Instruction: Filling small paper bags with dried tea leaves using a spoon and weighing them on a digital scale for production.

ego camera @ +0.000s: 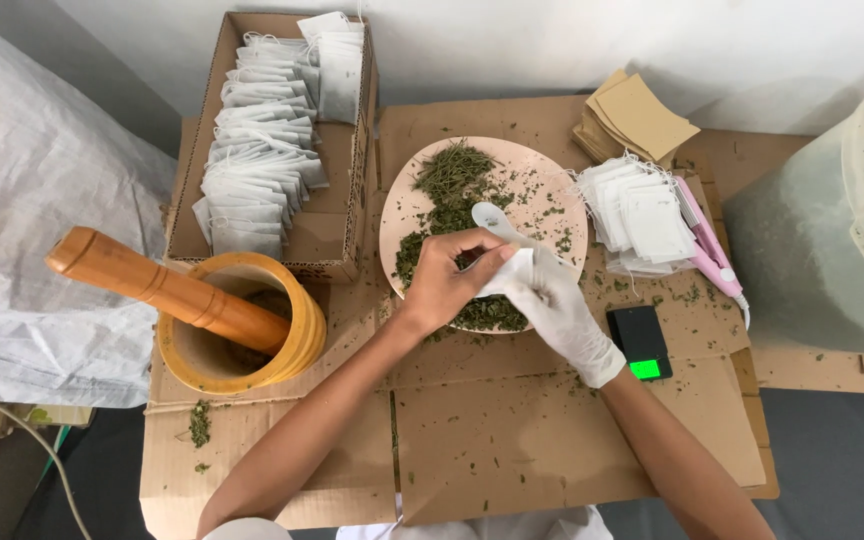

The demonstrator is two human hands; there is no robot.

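My bare left hand [447, 280] and my white-gloved right hand [557, 305] meet over the near edge of a pale round plate [552, 185] strewn with dried green herbs [452, 180]. Between them is a small white filter bag [509, 275], pinched by my left fingers. A white plastic spoon [490, 217] points up-left over the herbs, and its handle runs into my gloved right hand. How the bag's mouth sits is hidden by the fingers.
A wooden mortar [297, 345] with a pestle [162, 285] stands at left. Behind it is a cardboard box [337, 240] of filled bags. Empty white bags [642, 215], brown envelopes [642, 120], a pink sealer [707, 245], a small black scale [639, 340] and a large plastic tub [822, 240] lie at right.
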